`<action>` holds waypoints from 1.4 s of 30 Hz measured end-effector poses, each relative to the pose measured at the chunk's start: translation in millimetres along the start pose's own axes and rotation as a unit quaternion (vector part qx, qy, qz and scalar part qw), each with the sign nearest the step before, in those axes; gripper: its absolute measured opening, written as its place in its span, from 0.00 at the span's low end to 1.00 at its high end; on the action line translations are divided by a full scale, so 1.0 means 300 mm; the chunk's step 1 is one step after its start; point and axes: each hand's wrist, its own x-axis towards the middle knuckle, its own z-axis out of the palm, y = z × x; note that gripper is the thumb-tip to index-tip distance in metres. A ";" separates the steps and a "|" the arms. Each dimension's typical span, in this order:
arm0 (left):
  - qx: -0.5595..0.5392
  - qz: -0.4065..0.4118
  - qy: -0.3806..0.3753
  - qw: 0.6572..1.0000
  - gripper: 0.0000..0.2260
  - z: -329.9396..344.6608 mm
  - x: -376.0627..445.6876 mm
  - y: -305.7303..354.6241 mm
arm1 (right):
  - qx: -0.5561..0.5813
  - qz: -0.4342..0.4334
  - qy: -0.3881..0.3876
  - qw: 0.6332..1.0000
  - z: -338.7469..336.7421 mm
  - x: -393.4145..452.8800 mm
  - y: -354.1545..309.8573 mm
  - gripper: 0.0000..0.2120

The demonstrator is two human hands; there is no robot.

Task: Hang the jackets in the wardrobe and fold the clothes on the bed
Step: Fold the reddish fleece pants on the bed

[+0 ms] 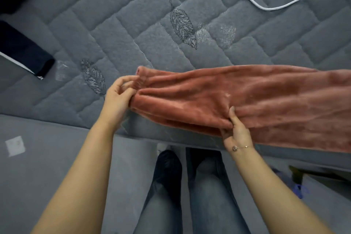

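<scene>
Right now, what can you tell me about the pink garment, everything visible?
The pink garment is a plush, velvety, salmon-coloured piece, long and bunched into lengthwise folds. It stretches across the near edge of the grey quilted bed and runs out of view at right. The left hand pinches its narrow open end; the right hand grips its lower edge, thumb on top. What kind of garment it is cannot be told.

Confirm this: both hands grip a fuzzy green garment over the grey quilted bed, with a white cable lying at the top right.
Not quite: the garment is pinkish-red, not green, as the head view shows. The left hand and right hand do grip it over the grey quilted bed, white cable top right.
</scene>
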 end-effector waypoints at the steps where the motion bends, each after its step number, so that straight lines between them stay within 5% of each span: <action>1: 0.050 -0.013 -0.005 0.999 0.16 -0.018 -0.008 -0.042 | -0.006 0.015 0.016 1.000 -0.016 0.004 0.054 0.20; 9: 0.072 0.014 -0.045 0.996 0.20 -0.020 -0.042 -0.199 | 0.007 0.005 0.031 0.999 -0.050 0.058 0.179 0.21; 13: 0.067 0.104 0.045 0.991 0.17 -0.004 -0.003 -0.176 | 0.007 0.023 -0.029 0.999 -0.058 0.057 0.194 0.08; 16: 0.148 0.057 0.056 0.986 0.18 0.002 0.017 -0.172 | 0.000 0.035 -0.051 0.998 -0.061 0.056 0.207 0.08; 19: 0.344 -0.003 0.068 0.937 0.27 0.039 -0.005 -0.168 | -0.002 0.037 -0.039 0.999 -0.065 0.048 0.192 0.16; 22: 0.481 0.051 0.107 0.869 0.33 0.133 -0.066 -0.116 | 0.016 0.034 -0.010 0.999 -0.105 0.034 0.144 0.16; 26: 0.496 0.140 0.037 0.856 0.24 0.333 -0.135 -0.044 | 0.030 0.002 0.043 0.999 -0.229 0.049 -0.001 0.14; 31: 0.406 0.157 -0.092 0.896 0.16 0.678 -0.206 0.001 | 0.040 -0.048 0.062 0.996 -0.452 0.130 -0.271 0.20; 37: 0.418 0.185 -0.245 0.855 0.18 1.225 -0.335 -0.045 | 0.059 -0.100 0.095 0.989 -0.767 0.274 -0.677 0.24; 42: 0.478 0.216 -0.274 0.806 0.25 1.628 -0.426 -0.143 | 0.048 -0.118 0.085 0.988 -0.931 0.410 -0.984 0.23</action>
